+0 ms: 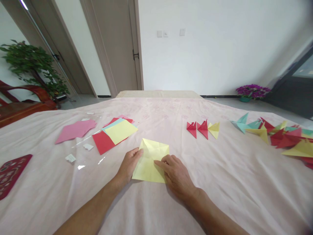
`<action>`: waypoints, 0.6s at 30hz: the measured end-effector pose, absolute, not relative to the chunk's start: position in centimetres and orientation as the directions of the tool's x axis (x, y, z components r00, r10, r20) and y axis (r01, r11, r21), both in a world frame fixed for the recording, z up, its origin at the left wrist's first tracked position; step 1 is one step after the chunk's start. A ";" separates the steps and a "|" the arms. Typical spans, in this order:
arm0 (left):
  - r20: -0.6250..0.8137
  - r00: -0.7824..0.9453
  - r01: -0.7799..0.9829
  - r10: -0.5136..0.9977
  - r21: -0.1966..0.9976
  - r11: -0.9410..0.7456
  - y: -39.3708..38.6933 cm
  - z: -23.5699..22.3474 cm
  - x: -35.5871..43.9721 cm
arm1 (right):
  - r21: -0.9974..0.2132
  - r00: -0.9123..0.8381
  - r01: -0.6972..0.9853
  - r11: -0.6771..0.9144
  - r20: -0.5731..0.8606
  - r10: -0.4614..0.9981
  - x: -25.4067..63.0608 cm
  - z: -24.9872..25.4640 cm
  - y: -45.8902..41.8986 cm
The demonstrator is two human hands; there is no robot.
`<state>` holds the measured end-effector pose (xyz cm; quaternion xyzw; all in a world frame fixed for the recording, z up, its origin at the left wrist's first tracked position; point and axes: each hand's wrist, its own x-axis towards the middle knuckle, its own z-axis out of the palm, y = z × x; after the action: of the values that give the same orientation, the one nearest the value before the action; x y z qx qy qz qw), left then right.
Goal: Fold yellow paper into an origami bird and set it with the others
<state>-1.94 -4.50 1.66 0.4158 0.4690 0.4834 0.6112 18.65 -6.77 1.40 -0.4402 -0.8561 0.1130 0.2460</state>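
Observation:
A square sheet of yellow origami paper (pixel 149 163) with crease lines lies in front of me, slightly raised off the cloth. My left hand (pixel 130 163) pinches its left edge between thumb and fingers. On the right side, my right hand (pixel 174 173) has its index finger laid on the paper's face, the other fingers curled and partly behind the right edge. Beyond the sheet, to the right, stand two red paper cranes (pixel 202 129) and a yellow paper crane (pixel 214 130) in a row.
A pink-white cloth (pixel 161 114) covers the table. At left lie pink sheets (pixel 75 131), a stack of coloured sheets (pixel 121 130), clear plastic wrap, white scraps (pixel 70 158) and a dark red patterned item (pixel 14 174). Several folded cranes (pixel 288 137) crowd the right edge.

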 end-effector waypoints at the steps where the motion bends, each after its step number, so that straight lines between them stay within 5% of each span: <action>1: -0.173 0.097 -0.202 0.980 0.961 0.189 -4.5 1.6 -2.0 | -0.396 -0.502 0.705 0.588 0.306 0.809 18.3 1.4 -6.7; 18: -0.207 0.127 -0.209 0.970 0.950 0.230 -4.4 1.6 -1.9 | -0.340 -0.487 0.766 0.546 0.247 0.837 17.5 1.6 -6.7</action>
<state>-1.88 -4.40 1.55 0.4077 0.4668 0.4677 0.6302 17.55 -6.73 1.59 -0.4675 -0.8574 0.0921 0.1943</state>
